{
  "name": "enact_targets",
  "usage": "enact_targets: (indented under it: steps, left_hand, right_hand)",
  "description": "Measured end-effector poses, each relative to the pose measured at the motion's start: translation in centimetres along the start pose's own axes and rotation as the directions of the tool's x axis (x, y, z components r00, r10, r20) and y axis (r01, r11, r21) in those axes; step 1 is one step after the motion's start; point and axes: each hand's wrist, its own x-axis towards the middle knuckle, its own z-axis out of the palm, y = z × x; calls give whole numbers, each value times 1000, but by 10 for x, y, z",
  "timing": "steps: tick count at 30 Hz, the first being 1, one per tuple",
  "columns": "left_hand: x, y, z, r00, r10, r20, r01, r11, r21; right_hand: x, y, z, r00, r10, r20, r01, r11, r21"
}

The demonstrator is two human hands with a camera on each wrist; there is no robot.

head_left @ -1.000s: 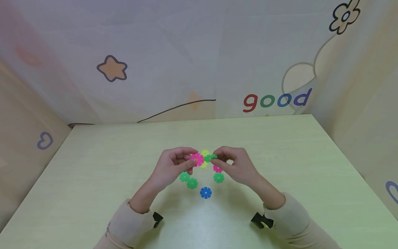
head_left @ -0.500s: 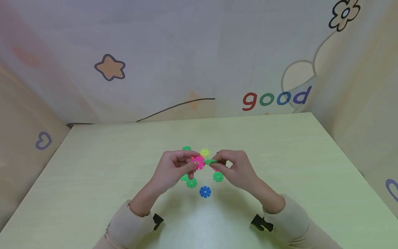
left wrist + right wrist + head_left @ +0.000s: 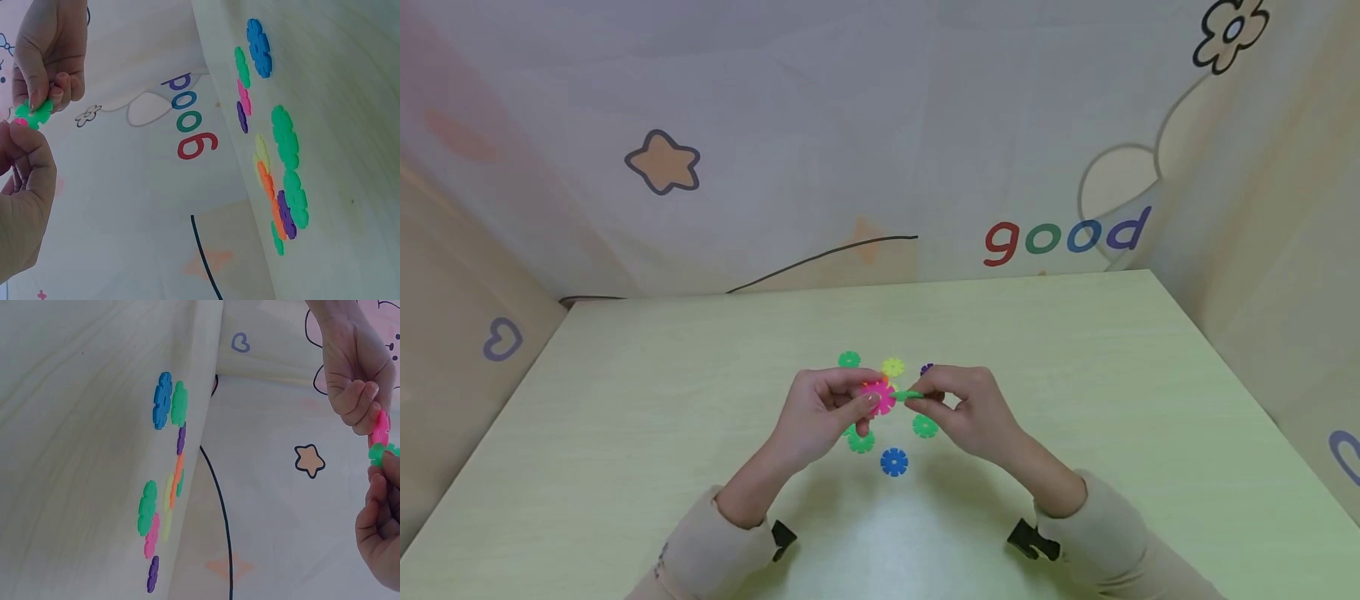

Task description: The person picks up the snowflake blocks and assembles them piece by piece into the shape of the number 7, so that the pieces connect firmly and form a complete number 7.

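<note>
My left hand (image 3: pixel 822 415) pinches a pink snowflake disc (image 3: pixel 882 400), a flat notched plastic building piece, between thumb and fingers. Across from it, my right hand (image 3: pixel 967 408) pinches a green snowflake disc (image 3: pixel 906 396), seen nearly edge-on. The two discs meet at their rims, set crosswise to each other. Both wrist views show the hands raised over the table, and there the green disc (image 3: pixel 39 112) overlaps the edge of the pink one (image 3: pixel 380 429). Fingers hide part of each disc.
Loose discs lie below the hands on the pale table (image 3: pixel 662 433): a blue disc (image 3: pixel 894 462) nearest, several green ones, yellow (image 3: pixel 892 367), orange (image 3: pixel 265 179), purple (image 3: pixel 153 574) and another pink (image 3: pixel 152 536). A printed cloth backdrop (image 3: pixel 790 150) stands behind the table.
Both hands have come slightly nearer the body. The green disc has turned more edge-on, its rim at the pink disc's edge. A far green disc and a purple one now show beyond the hands.
</note>
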Motion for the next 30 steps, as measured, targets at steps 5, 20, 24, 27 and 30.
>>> enact_targets:
  steps: [5, 20, 24, 27, 30]
  left_hand:
    - [0, -2, 0, 1000, 10, 2, -10, 1000, 1]
    - [-1, -1, 2, 998, 44, 52, -49, 993, 103]
    - [-1, 1, 2, 996, 65, 66, -73, 989, 128]
    - [-1, 3, 1, 995, 64, 76, -74, 989, 128]
    - [-1, 2, -1, 996, 42, 75, -52, 990, 129]
  right_hand:
    - [0, 0, 0, 1000, -29, 4, 29, 999, -13]
    - [-2, 4, 6, 997, -65, 29, 64, 998, 4]
    - [-2, 4, 7, 998, -59, 24, 59, 998, -5]
    - [-1, 1, 5, 999, -45, 31, 46, 999, -26]
    - [0, -1, 3, 998, -16, 60, 19, 998, -56]
